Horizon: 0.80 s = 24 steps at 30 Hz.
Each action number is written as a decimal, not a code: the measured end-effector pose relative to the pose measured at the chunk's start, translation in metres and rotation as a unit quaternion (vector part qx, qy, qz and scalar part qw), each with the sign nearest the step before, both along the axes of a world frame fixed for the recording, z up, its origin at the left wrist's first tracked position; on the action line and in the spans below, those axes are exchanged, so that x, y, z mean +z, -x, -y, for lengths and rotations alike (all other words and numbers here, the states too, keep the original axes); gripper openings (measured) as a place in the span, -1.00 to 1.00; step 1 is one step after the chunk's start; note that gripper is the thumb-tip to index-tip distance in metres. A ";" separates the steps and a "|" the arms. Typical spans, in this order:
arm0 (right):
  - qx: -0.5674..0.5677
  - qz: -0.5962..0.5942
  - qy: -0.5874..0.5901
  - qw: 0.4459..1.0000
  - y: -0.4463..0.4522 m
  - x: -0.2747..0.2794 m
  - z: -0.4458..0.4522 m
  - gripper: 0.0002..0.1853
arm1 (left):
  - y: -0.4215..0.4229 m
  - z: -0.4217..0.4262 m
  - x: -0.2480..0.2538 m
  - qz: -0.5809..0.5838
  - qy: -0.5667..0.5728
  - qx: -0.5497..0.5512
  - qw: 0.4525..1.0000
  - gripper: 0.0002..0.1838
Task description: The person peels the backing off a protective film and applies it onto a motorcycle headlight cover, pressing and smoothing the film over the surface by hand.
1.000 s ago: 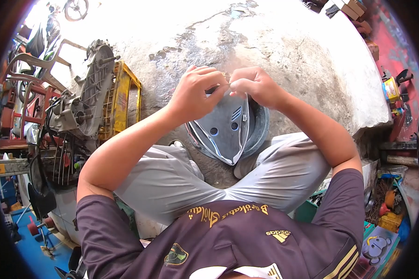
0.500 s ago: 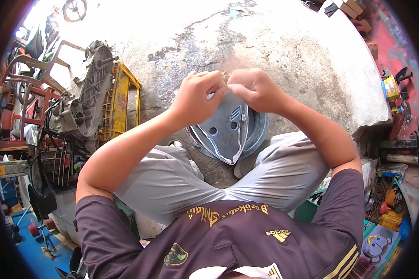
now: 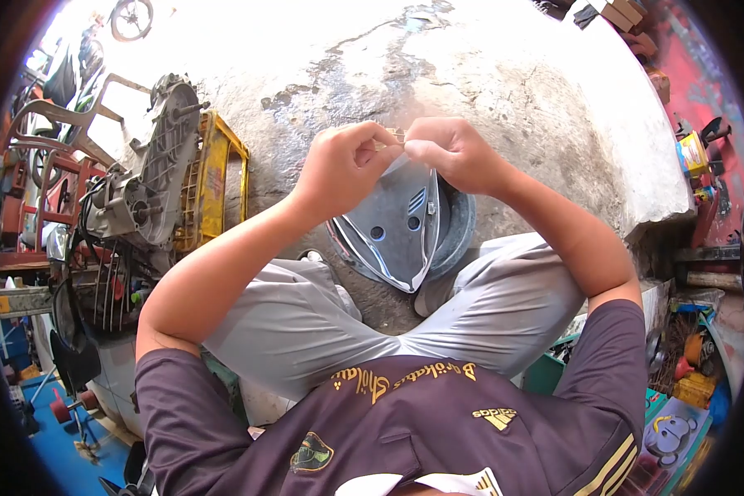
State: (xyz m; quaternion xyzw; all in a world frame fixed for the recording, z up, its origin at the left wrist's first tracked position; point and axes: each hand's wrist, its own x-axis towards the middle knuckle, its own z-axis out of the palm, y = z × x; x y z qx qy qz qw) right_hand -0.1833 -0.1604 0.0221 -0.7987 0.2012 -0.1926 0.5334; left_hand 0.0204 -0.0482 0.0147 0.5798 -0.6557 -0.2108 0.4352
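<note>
**Grey panel (image 3: 397, 211) aims its narrow tip back at the seated person**

At centre left, the left hand (image 3: 339, 161) is bent inward, thumb and forefinger pinched together on a thin, tan-coloured piece (image 3: 400, 134). That piece lies crosswise, its long axis running roughly left to right from one hand to the other; it is too small and too covered to identify. Below it sits the panel, wedge-shaped, with two round holes side by side and a short set of blue-and-white stripes. Its long axis runs away from the person, leaning slightly right at the far end, which the hands partly hide. The right hand (image 3: 455, 153) is curled, thumb pressed against the forefinger, gripping the other end of the thin piece. A round grey tub (image 3: 459, 227) shows beneath the panel, mostly on the right, between the knees of grey trousers (image 3: 504, 306).

All this is on a worn concrete floor (image 3: 529, 124), darkly stained beyond the hands and glaring white farther off. From the left, the room holds a brown chair (image 3: 70, 110), a spoked wheel (image 3: 132, 18) at the back, a metal engine casing (image 3: 167, 149) and, just beside it, a yellow crate (image 3: 212, 178). Rightward come a pale ledge (image 3: 628, 149) and a red wall (image 3: 707, 78).
</note>
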 end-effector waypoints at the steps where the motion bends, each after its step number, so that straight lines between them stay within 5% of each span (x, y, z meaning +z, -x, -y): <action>1: 0.002 -0.009 0.007 1.000 0.001 0.000 0.001 -0.82 | -0.001 -0.001 0.001 -0.012 -0.033 0.015 0.999 -0.84; 8: 0.023 -0.034 0.011 0.999 0.001 -0.002 0.005 -0.83 | -0.005 -0.001 0.001 -0.020 -0.119 -0.019 0.993 -0.82; 16: -0.094 0.055 -0.109 0.988 -0.009 -0.001 -0.006 -0.80 | -0.001 0.001 -0.001 -0.289 -0.133 0.011 0.948 -0.79; 24: -0.117 0.079 -0.148 0.979 -0.015 0.002 -0.015 -0.78 | 0.003 -0.002 0.002 -0.305 -0.147 0.026 0.941 -0.77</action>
